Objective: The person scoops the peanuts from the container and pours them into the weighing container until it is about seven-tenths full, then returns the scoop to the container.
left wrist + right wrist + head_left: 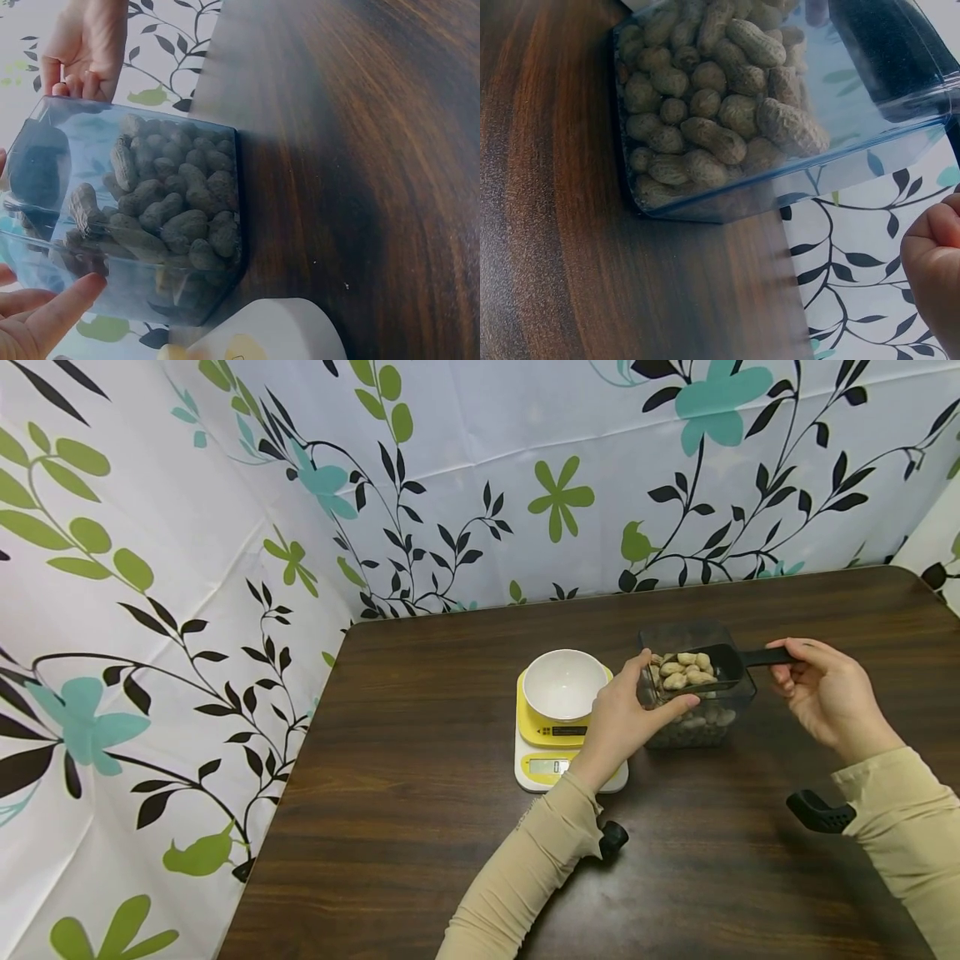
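A clear plastic container (678,633) with unshelled peanuts (180,195) in its lower part stands on the table. My left hand (622,718) holds it at the left side, thumb across the near wall. My right hand (828,693) grips the handle of a black scoop (731,662), whose bowl lies at the container's mouth with several peanuts in it. Through the wall, the right wrist view shows the peanuts (705,112) and the dark scoop (889,60) above them. Part of my right hand shows at that view's right edge.
Left of the container, a yellow and white kitchen scale (528,735) carries a white bowl (566,681). Both stand on a dark wooden table (420,793). A leaf-patterned cloth (480,427) hangs behind and along the left side.
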Demonstrator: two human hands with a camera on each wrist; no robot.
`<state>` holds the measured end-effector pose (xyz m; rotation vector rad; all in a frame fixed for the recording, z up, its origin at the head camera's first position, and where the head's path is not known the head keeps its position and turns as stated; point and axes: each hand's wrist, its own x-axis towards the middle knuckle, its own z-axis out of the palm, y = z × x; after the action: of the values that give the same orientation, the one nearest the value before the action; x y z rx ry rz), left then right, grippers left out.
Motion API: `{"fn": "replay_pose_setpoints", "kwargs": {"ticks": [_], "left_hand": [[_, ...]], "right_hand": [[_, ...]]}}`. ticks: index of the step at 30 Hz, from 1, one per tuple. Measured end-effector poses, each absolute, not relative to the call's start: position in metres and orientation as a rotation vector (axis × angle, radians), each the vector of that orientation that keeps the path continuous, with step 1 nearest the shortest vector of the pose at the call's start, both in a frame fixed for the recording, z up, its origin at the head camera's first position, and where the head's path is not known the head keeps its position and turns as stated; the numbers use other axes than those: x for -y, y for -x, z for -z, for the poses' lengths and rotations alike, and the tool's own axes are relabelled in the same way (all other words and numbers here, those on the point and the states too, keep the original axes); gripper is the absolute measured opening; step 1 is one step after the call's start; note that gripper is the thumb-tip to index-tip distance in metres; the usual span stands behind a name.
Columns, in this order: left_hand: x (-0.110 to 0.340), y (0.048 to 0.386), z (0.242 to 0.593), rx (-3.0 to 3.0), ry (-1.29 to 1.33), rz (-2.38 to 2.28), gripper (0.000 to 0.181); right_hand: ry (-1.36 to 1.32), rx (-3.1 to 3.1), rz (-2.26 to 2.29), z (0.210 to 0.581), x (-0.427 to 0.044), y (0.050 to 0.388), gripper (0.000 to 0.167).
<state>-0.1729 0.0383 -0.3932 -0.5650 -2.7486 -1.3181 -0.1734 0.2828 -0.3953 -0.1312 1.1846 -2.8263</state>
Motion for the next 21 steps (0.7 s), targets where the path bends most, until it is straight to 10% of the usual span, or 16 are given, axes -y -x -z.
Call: {"fn": "replay_pose_setpoints", "kwargs": {"ticks": [21], "left_hand": [[-0.029,0.174,0.382,2.679,0.562,1.340,0.077]], "right_hand": [[0.259,-1.059,2.860,0.367,-0.273,0.181,0.038]]}}
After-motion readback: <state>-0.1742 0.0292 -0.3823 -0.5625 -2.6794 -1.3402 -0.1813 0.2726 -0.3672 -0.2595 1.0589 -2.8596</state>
